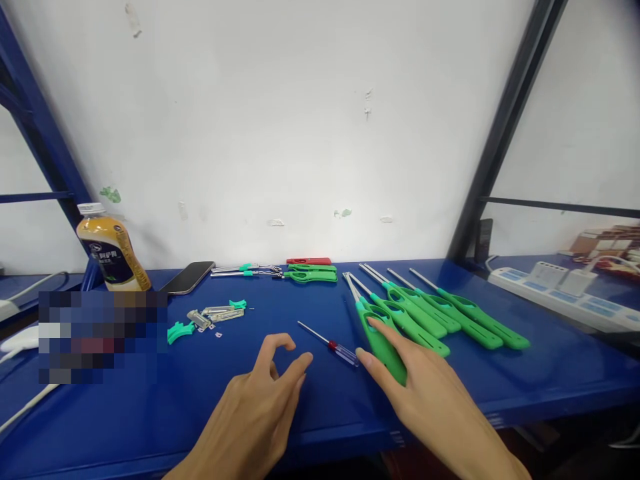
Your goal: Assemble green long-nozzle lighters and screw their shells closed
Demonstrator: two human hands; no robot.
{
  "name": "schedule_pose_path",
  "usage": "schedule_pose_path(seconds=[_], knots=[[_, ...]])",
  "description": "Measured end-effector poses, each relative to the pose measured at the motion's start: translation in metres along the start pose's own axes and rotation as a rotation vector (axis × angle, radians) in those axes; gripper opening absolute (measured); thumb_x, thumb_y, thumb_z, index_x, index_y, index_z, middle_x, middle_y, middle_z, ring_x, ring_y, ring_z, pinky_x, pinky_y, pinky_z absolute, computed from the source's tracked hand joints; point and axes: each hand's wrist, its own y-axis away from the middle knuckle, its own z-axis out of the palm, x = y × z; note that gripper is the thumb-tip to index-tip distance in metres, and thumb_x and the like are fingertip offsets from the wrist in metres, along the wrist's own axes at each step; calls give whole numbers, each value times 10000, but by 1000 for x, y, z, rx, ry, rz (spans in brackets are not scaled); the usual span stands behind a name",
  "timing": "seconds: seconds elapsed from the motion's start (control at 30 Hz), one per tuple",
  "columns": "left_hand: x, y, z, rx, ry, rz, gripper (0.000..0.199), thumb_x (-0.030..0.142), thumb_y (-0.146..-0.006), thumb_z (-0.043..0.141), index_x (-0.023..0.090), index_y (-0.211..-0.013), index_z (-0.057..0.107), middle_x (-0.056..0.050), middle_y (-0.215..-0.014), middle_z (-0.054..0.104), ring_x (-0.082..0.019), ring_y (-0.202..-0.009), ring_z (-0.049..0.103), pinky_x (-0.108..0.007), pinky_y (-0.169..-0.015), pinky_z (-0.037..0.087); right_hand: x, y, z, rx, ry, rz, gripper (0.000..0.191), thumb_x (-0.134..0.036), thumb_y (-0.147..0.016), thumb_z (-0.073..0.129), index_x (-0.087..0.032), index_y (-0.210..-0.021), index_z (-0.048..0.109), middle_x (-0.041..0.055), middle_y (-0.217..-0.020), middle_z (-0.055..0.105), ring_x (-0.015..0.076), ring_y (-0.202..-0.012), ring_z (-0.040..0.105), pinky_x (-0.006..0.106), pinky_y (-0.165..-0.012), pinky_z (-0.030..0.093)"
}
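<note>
My right hand (433, 390) has its thumb and fingers around the handle of the nearest green long-necked lighter (387, 353), whose metal tube points toward the wall. More green lighters (433, 313) lie side by side to its right. Above the blue table, my left hand (255, 407) is empty, with bent fingers and a gap between thumb and forefinger. A screwdriver (343, 353) with a clear handle and red collar lies between the two hands. Left of it are turquoise triggers (180, 331), small clear lighter parts (223, 313) and tiny bits.
At the back lie separate metal tubes (245, 271), green handle shells (313, 274) and a red shell (309, 261). A phone (190, 277) and a drink bottle (113, 250) are at the back left. A white power strip (565, 297) runs along the right. Blurred squares cover the left edge.
</note>
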Motion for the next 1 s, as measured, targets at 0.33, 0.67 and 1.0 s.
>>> schedule_pose_path(seconds=[0.33, 0.67, 1.0], knots=[[-3, -4, -2, -107, -105, 30, 612, -33, -918, 304, 259, -1345, 631, -86, -1176, 742, -119, -377, 603, -241, -379, 458, 9, -6, 9, 24, 267, -28, 451, -594, -1047, 535, -295, -1254, 802, 84, -876, 853, 361, -723, 815, 417, -553, 576], [-5, 0, -4, 41, -66, 82, 537, -27, -918, 345, 246, -1277, 637, -47, -1150, 771, -117, -450, 637, -264, -423, 424, 20, -11, 5, 26, 486, -36, 640, -742, -996, 518, -292, -1400, 729, 104, -699, 797, 334, -554, 756, 358, -445, 458], [-24, 9, -14, 225, 203, 178, 463, -71, -884, 351, 219, -1121, 624, 20, -884, 717, -96, -557, 639, -273, -487, 347, 16, -13, -5, -171, 516, 137, 623, -721, -1022, 482, -319, -1462, 665, 83, -852, 831, 382, -763, 797, 430, -600, 556]])
